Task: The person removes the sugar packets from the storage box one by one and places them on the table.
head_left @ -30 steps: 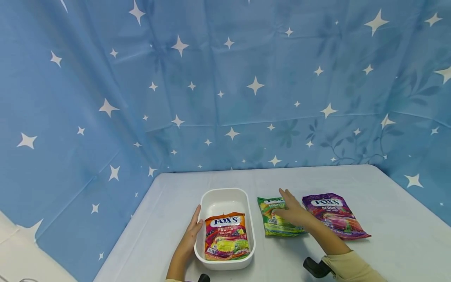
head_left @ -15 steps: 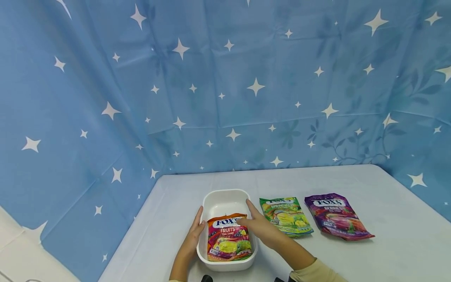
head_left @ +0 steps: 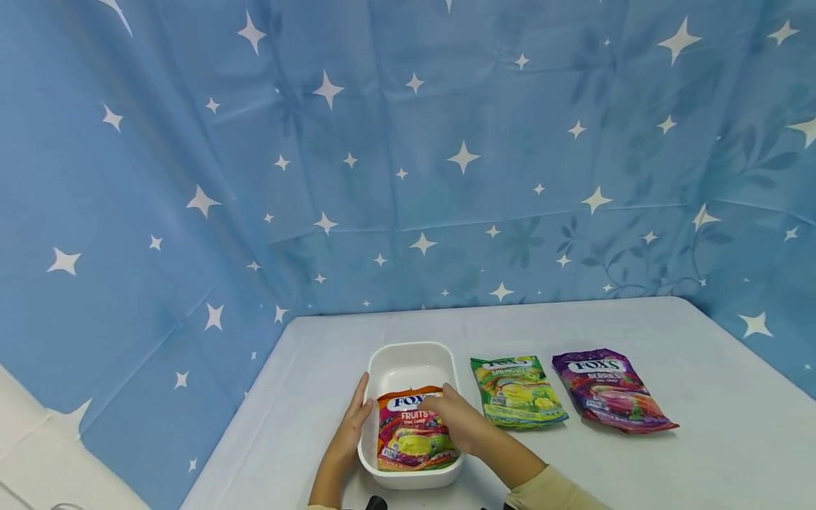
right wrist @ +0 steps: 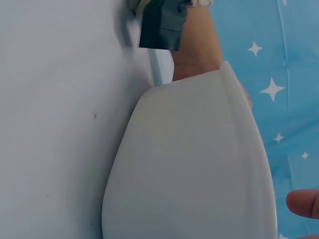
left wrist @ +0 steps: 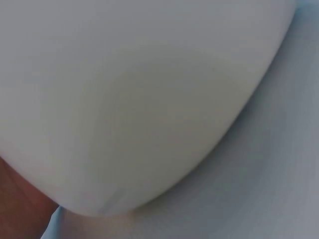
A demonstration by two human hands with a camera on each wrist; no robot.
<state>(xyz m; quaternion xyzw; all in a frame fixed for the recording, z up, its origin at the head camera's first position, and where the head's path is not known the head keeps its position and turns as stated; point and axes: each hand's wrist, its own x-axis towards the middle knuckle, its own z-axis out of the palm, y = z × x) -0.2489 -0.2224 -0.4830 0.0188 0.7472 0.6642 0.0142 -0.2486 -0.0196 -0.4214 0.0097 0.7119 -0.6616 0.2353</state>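
Observation:
In the head view a white plastic tub point(head_left: 414, 354) stands on the table. Inside it lies a red and orange bag of Fox's Fruits candy point(head_left: 411, 443), face up. My left hand point(head_left: 349, 428) rests along the tub's left side, fingers extended, thumb right at the rim. My right hand point(head_left: 459, 421) reaches over the right rim, its thumb over the bag's upper right; its other fingertips are mostly hidden. In the right wrist view a fingertip point(right wrist: 304, 203) shows beside the tub's rim. The tub's pale wall point(left wrist: 149, 109) fills most of the left wrist view.
Right of the tub lies a green bag of Fox's candy point(head_left: 519, 393). Beyond it is a purple bag of Fox's Berries candy point(head_left: 612, 393). A white cloth covers the table point(head_left: 637, 467). A blue star-patterned curtain point(head_left: 408, 177) hangs behind.
My right hand has moved left from over the green bag to the tub, then lower over the Fruits bag. The left hand stays at the tub's left side.

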